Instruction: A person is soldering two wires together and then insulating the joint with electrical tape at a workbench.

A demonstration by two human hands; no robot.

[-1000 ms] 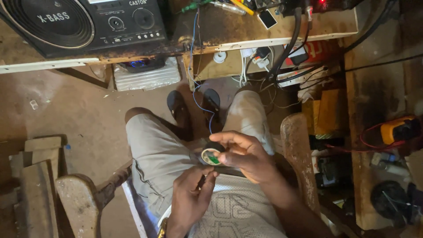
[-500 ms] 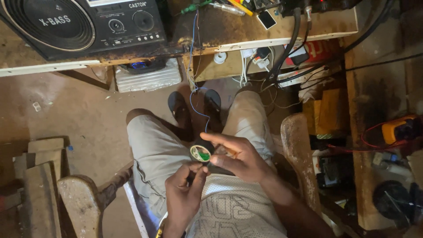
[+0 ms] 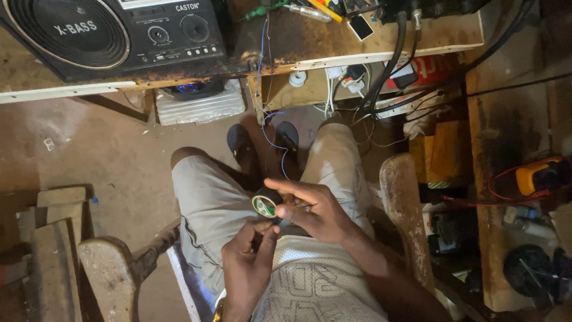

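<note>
Dim warm light, soft shadows — mostly sharp

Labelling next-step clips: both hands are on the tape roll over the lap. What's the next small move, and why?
Probably pull a short strip free. The right hand pinches the black tape roll, while the left hand has its fingertips at the roll's lower edge, as if on the loose end. No free strip shows yet.
</note>
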